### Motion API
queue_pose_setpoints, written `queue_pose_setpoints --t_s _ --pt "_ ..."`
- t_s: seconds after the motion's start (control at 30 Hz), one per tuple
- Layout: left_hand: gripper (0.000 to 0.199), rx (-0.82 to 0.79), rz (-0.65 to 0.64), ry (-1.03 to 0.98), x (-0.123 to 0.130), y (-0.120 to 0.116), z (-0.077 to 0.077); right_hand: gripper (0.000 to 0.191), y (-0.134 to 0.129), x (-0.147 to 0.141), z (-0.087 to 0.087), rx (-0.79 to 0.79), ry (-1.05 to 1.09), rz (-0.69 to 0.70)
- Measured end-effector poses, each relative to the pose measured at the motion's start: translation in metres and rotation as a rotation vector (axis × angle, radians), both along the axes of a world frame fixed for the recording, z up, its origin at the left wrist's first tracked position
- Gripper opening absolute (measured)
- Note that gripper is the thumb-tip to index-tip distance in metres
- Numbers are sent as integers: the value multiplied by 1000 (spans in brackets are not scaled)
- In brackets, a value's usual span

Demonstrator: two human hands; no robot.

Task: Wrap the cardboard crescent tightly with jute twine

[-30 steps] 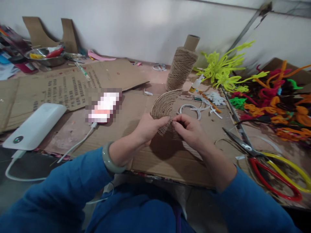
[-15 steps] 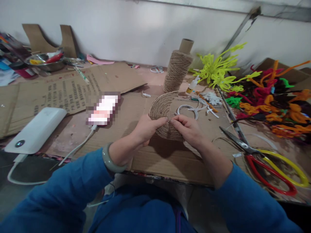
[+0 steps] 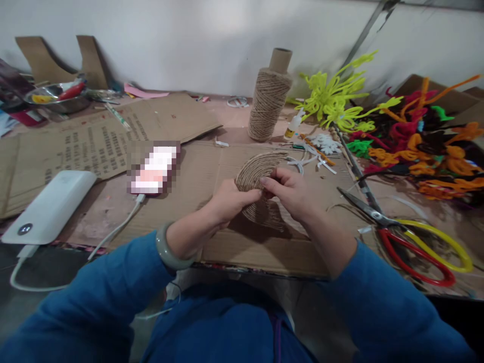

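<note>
A curved piece covered in rows of brown twine [image 3: 252,169] is held just above the cardboard on the table. My left hand [image 3: 232,201] grips its left edge, thumb lying across the front. The fingers of my right hand [image 3: 289,189] are pinched together at the piece's inner edge; what lies between the fingertips is too small to make out. Behind the piece stands a spool of twine [image 3: 270,103] on a cardboard tube. A small glue bottle [image 3: 294,126] with a yellow label is to the right of the spool.
Open scissors [image 3: 378,218] with red and yellow handles lie at right, near a heap of colourful pipe-cleaner flowers [image 3: 416,146]. A phone [image 3: 155,169] and white power bank [image 3: 49,206], both cabled, lie at left. Farther back are a cardboard sheet [image 3: 102,141] and a metal bowl [image 3: 60,103].
The twine-covered piece has tilted in my hands, and my right fingers have moved up slightly along its inner edge. The whole view has shifted a little.
</note>
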State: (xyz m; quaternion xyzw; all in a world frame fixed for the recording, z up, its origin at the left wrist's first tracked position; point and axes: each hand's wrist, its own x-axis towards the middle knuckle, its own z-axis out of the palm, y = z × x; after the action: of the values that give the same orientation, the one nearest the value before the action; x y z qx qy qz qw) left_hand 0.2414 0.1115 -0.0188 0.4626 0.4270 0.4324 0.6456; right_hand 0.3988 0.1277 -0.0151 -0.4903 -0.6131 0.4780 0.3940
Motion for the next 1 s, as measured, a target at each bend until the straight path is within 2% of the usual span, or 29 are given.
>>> queue_pose_setpoints --t_s 0.13,0.33,0.43,0.5,0.6,0.67,0.8,0.9,1.0 --pt "31 -67 -37 44 -3 0 1 39 4 3 1 -69 96 48" --pt "43 -125 -152 45 -7 5 1 34 9 7 3 -65 223 -66" --pt "52 -78 -139 19 -9 11 0 31 12 11 4 -147 244 -111" --pt "52 -37 -88 52 -10 14 -1 28 13 16 7 -194 209 -121" --pt "47 5 -12 132 -13 17 1 22 9 28 11 -250 113 -108" --pt "41 -20 11 125 -14 19 2 19 0 37 11 -301 26 -103" --pt "35 -45 -39 164 -15 21 1 19 -29 52 7 -406 -134 -116" --pt "36 104 -100 418 -17 18 1 27 -48 56 6 -423 -305 -84" --pt "29 341 -169 679 -21 12 7 37 -56 55 9 -265 -642 -12"
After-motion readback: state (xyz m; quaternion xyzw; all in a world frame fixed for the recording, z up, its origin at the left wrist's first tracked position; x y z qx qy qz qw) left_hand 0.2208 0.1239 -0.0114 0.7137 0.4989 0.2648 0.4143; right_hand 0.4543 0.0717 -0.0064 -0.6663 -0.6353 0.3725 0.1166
